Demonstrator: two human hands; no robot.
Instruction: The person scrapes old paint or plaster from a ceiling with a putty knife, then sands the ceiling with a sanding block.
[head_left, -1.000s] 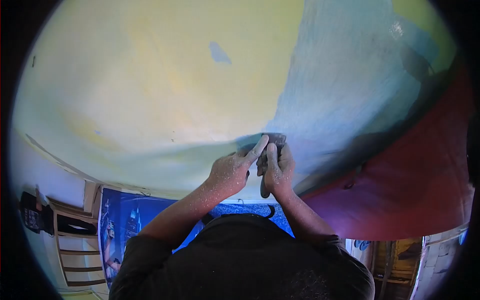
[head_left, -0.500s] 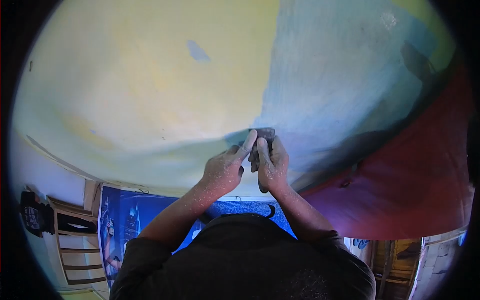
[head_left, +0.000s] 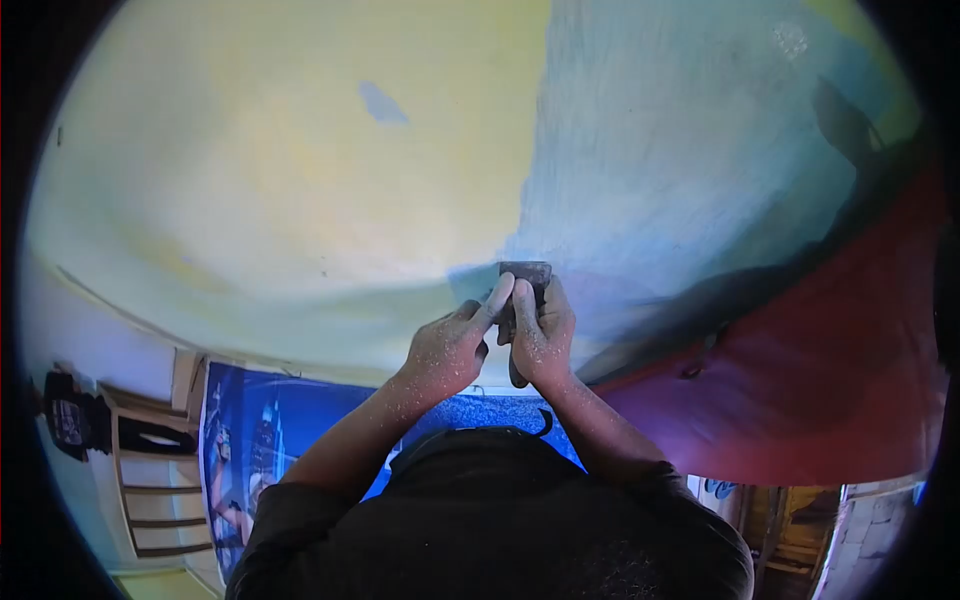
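Note:
Both my hands grip a dark scraper (head_left: pixel 526 268) whose flat, squarish blade lies against the painted wall (head_left: pixel 330 200). My left hand (head_left: pixel 450 345), closed, presses its extended fingers near the base of the blade. Wrapped round the handle is my right hand (head_left: pixel 545 335), its thumb laid along the tool; the handle's end sticks out below. Pale dust speckles both hands and forearms. The blade sits at the border between the yellowish paint and a pale blue, streaky area (head_left: pixel 640 150). My fingers hide most of the handle.
A red sheet (head_left: pixel 810 370) hangs on the right. Below the wall's lower edge there is a blue picture banner (head_left: pixel 265 430). On the left stand wooden shelves (head_left: pixel 165 505) with dark clothing (head_left: pixel 75 415) hung beside them. A small bluish patch (head_left: pixel 382 103) marks the yellow paint.
The scraper and both hands have shifted slightly down and to the right relative to the wall's marks. The view has turned a little. The grip is much the same.

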